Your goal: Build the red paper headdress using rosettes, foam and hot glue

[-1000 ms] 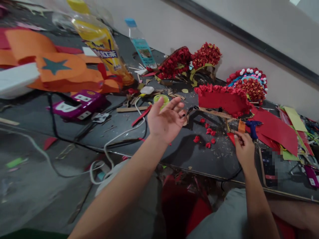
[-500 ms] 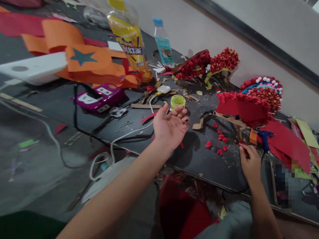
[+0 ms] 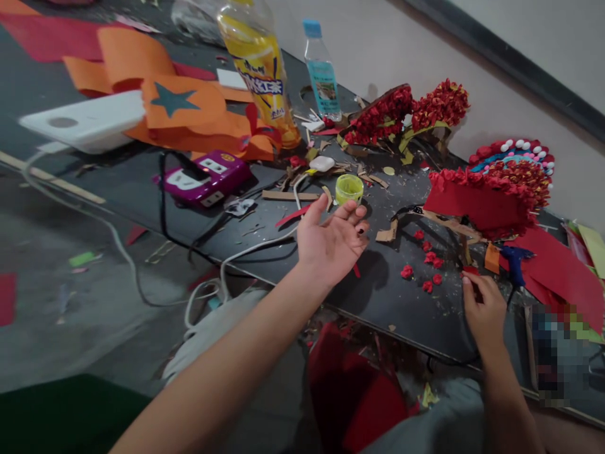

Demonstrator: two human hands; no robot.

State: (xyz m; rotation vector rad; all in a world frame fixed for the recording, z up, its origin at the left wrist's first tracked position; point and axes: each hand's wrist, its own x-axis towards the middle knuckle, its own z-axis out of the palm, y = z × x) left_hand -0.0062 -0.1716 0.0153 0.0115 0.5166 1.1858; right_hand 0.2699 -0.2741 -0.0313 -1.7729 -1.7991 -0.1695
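Over the dark table (image 3: 392,309), your right hand (image 3: 484,306) pinches a small red piece (image 3: 471,270) between thumb and fingers; this piece is to the right of the crumpled red balls (image 3: 430,257) and near the blue glue gun (image 3: 516,263); your left hand (image 3: 331,243) is palm upward, its fingers loosely bent, near the yellow-green cup (image 3: 347,194).

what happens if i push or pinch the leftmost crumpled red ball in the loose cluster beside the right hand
The leftmost crumpled red ball is probably very light, since it looks like scrunched paper. Its lumpy outline suggests a push would make it tumble unevenly rather than roll smoothly. The crinkled surface hints it may squash a little when pinched.
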